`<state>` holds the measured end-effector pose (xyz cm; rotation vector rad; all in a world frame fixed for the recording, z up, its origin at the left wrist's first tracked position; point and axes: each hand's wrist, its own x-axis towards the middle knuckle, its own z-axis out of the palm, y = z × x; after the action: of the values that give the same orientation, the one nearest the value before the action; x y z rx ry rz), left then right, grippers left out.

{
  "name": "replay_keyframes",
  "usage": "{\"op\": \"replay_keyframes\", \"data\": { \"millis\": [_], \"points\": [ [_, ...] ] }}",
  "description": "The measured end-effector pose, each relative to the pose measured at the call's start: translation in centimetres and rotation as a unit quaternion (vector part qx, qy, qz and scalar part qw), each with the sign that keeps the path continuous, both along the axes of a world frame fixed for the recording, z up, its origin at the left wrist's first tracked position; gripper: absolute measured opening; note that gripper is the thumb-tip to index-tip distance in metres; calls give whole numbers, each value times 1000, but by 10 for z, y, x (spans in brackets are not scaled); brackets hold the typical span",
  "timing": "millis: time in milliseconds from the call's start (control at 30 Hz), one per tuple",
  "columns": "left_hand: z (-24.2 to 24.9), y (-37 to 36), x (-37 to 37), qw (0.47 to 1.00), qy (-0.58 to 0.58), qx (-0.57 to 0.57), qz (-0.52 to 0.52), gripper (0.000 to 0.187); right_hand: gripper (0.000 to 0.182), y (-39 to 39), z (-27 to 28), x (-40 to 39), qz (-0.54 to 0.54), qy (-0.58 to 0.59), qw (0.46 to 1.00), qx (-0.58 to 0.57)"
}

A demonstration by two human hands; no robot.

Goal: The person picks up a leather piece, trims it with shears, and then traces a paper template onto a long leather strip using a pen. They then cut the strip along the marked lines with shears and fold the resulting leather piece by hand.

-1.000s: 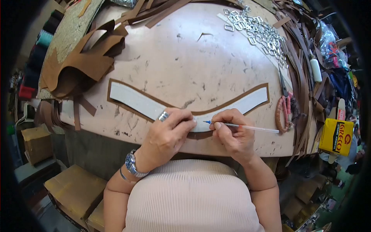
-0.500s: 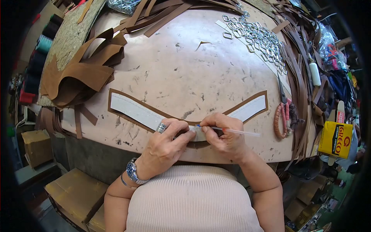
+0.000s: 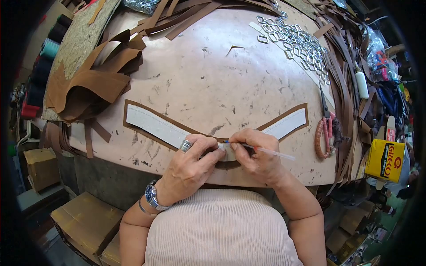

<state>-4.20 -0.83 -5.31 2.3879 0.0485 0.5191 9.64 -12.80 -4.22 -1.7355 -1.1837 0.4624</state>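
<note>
A V-shaped brown leather piece (image 3: 128,104) with a white backing strip (image 3: 153,123) lies on the table in front of me. My left hand (image 3: 191,162) rests over its middle bend, fingers curled and thumb and forefinger pressed together on it. Just to the right, my right hand (image 3: 257,155) pinches a clear-barrelled pen (image 3: 282,154). The pen's blue tip is at the upper edge of the white backing, close to my left fingertips. The pen's barrel points to the right. Part of the leather's bend is hidden beneath both hands.
Scissors (image 3: 326,133) with wrapped handles lie at the right. Metal rings (image 3: 293,42) are heaped at the back right, beside leather strips (image 3: 344,88). Folded brown leather (image 3: 95,88) sits at the left. A yellow adhesive box (image 3: 384,160) is at the right edge of the table (image 3: 186,80).
My right hand and the pen have shifted very slightly, the pen still at the leather's bend. My left hand stays in place.
</note>
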Motion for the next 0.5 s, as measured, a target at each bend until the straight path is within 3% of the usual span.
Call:
{"op": "replay_keyframes", "data": {
  "millis": [67,167,267,333,500],
  "points": [
    [-1,-1,0,1000,4,-3,4,31,5,0,-2,-2,-31,4,1000,2],
    [1,-2,-2,1000,10,-7,16,30,6,-7,1,5,-130,120,984,-8],
    [1,-7,0,999,10,-10,31,25,12,-25,12,31,-169,195,957,131],
    [6,-5,2,999,11,19,29,24,11,-43,16,53,-232,135,956,115],
    [13,-11,9,996,54,67,8,27,12,-73,-4,88,-245,79,964,71]
  ]
}}
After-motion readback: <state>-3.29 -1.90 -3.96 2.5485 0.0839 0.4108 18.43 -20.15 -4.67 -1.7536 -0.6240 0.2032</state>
